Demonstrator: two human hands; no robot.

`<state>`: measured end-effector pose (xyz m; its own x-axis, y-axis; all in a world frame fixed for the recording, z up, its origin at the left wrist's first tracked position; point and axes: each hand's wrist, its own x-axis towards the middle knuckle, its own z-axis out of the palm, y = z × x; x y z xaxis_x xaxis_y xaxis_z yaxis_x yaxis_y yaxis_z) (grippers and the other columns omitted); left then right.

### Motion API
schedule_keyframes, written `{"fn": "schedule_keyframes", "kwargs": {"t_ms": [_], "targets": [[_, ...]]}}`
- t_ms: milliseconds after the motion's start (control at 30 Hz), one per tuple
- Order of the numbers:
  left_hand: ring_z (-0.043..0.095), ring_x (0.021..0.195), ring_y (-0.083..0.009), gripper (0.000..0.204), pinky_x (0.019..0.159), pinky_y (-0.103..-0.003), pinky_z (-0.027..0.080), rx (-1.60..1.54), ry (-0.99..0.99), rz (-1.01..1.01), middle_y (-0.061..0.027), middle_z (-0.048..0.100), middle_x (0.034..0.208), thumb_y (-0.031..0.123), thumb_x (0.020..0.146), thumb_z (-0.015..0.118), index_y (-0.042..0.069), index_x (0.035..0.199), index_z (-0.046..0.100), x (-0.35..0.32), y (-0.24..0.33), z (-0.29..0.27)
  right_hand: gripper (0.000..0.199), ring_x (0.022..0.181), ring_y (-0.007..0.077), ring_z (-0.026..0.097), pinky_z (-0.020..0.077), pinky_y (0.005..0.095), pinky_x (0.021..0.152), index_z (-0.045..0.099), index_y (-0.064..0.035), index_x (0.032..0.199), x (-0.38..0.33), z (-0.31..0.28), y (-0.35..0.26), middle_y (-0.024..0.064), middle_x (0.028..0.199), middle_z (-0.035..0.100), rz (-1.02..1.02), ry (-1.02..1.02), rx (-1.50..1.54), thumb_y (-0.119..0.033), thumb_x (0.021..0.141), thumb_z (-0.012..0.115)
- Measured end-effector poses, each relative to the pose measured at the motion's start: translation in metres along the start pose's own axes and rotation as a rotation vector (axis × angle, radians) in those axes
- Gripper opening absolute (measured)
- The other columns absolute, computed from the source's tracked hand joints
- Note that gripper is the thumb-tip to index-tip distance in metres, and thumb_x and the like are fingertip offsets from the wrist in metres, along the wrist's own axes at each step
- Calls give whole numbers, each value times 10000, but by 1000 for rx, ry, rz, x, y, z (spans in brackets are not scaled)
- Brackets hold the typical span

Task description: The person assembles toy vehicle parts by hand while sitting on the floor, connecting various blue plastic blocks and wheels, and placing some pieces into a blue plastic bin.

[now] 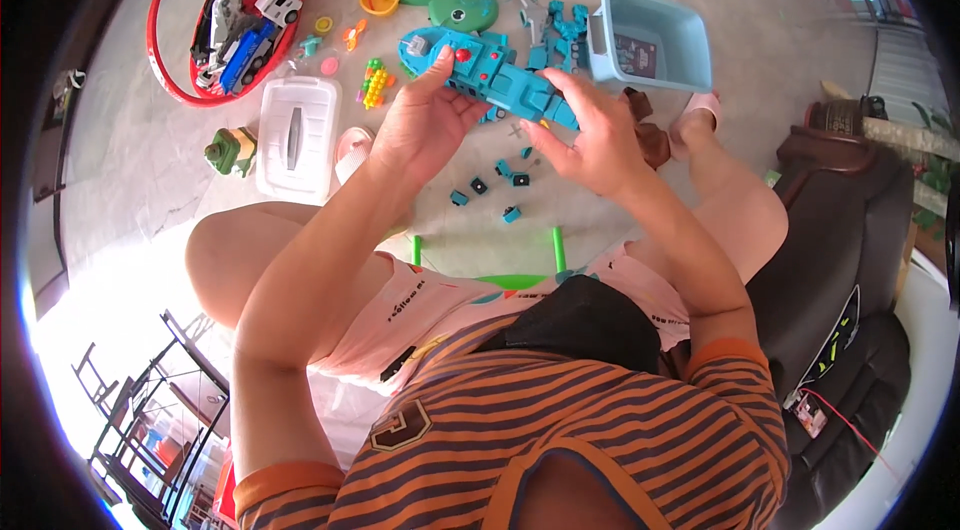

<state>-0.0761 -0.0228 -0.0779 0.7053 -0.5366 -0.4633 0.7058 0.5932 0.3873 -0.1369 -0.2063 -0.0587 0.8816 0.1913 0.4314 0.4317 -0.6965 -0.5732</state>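
Note:
A teal toy ship (500,72) with red round knobs on top is held up in front of me between both hands. My left hand (432,115) grips its front part, with the thumb on top beside a red knob and the fingers underneath. At the rear end, my right hand (590,135) pinches the ship between thumb and fingers. Small teal and black blocks (503,170) lie scattered on the floor below it. Beyond the ship are more teal toy parts (567,25), partly hidden by it.
A pale blue bin (655,38) stands at the right, with a white lidded box (298,140) at the left. At the far left, a red-rimmed basket (160,35) holds several toy vehicles. A green fishing-game toy (463,8) lies ahead. A dark sofa (830,220) is on my right.

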Motion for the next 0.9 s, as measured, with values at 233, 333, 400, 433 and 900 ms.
{"fn": "schedule_keyframes", "kwargs": {"t_ms": [233,333,400,433,900], "targets": [[506,994,-192,298,913,-352,382,-52,-7,5,-72,549,1035,270,827,563,69,1035,492,4,2,-1,418,709,143,599,473,248,620,495,12,1062,8,-2,4,94,820,595,243,-101,236,-105,705,679],[517,982,-196,316,898,-349,398,-39,27,-2,-78,550,1028,288,818,575,72,1036,496,4,1,-1,383,666,91,564,464,222,578,494,17,1053,9,1,7,47,789,576,313,-99,399,-129,741,662],[526,972,-200,329,886,-348,411,-22,50,0,-84,551,1022,302,813,581,74,1035,497,3,1,0,344,610,86,533,448,214,528,496,22,1033,12,0,11,25,756,552,498,-143,573,-165,778,633],[538,954,-207,342,866,-350,427,-13,72,-7,-92,554,1009,317,809,584,78,1038,496,2,2,0,332,577,81,512,421,210,492,500,17,1025,18,-6,5,22,709,533,737,-147,773,-203,801,606],[586,874,-209,398,783,-346,481,-5,41,-43,-105,569,966,396,819,547,90,1063,475,-3,8,7,272,620,139,429,331,227,483,519,-107,862,12,-6,40,15,648,458,1080,-127,1727,-370,799,552]]}}
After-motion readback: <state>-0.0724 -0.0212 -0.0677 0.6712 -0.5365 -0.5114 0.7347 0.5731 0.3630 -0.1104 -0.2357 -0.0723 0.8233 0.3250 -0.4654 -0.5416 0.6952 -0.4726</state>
